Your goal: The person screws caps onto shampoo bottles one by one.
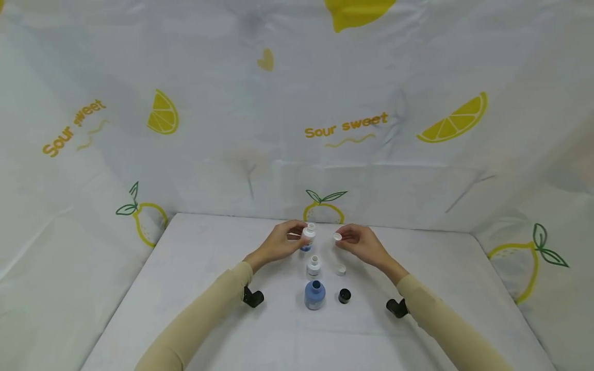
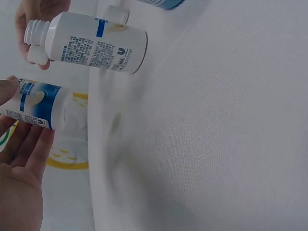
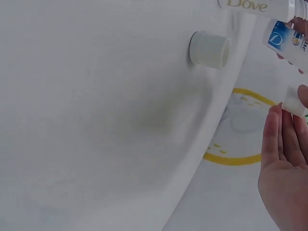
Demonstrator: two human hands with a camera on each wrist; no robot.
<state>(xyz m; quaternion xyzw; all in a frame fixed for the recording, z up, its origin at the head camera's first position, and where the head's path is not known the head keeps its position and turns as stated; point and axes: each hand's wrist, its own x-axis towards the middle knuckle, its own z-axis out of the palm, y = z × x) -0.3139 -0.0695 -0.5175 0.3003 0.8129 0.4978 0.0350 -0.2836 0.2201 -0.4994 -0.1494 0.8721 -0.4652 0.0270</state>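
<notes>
Near the table's far edge, my left hand [image 1: 280, 242] holds a small white bottle with a blue lower part [image 1: 308, 236] upright, its threaded neck bare. In the left wrist view, thumb and fingers wrap this bottle [image 2: 44, 103] from both sides. To the right, my right hand [image 1: 364, 245] pinches a white cap [image 1: 337, 237] between thumb and fingertips, apart from the bottle. A white Dove bottle [image 1: 313, 268] without its cap stands just nearer on the table, with another white cap [image 1: 341, 270] to its right.
Closer in stand an uncapped blue bottle [image 1: 314, 297] and, right of it, a black cap [image 1: 344, 296]. Under them is a white-covered table [image 1: 223, 330]. A white lemon-print sheet [image 1: 278, 103] hangs behind and at the sides. Black wrist pieces [image 1: 253, 297] jut from both sleeves.
</notes>
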